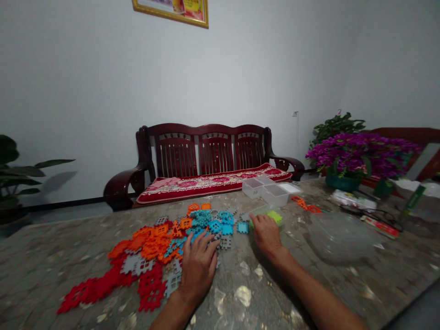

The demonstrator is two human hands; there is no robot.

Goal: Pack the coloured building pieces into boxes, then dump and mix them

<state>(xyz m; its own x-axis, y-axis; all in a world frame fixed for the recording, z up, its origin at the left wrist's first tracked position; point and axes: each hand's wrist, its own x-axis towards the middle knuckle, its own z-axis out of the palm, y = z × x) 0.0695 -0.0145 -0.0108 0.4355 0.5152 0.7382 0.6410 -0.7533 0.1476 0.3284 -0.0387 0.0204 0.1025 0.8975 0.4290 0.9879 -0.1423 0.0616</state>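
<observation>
The left hand (199, 261) lies palm down on a heap of flat, notched plastic pieces, its grip open with the fingers loosely parted and its fingertips over the bright blue plastic pieces (216, 225) and grey plastic pieces (226, 242). From this hand, the heap's blue part is at 12 o'clock, the orange plastic pieces (154, 243) at 10 o'clock and the red plastic pieces (151, 284) at 8 o'clock.

The right hand (266, 233) has its fingers bent over a shallow clear plastic tray; I cannot tell how far its grip is closed or whether it has hold of anything. Lime-green plastic pieces (275, 216) lie in the tray, at the hand's 1 o'clock. 1 light-blue square plastic piece (242, 228) sits just beside this hand at 9 o'clock. A clear plastic divided box (275, 195) stands beyond at 12 o'clock, and a clear plastic lid (340, 233) lies at 3 o'clock on the grey-brown patterned worktop (254, 298).
</observation>
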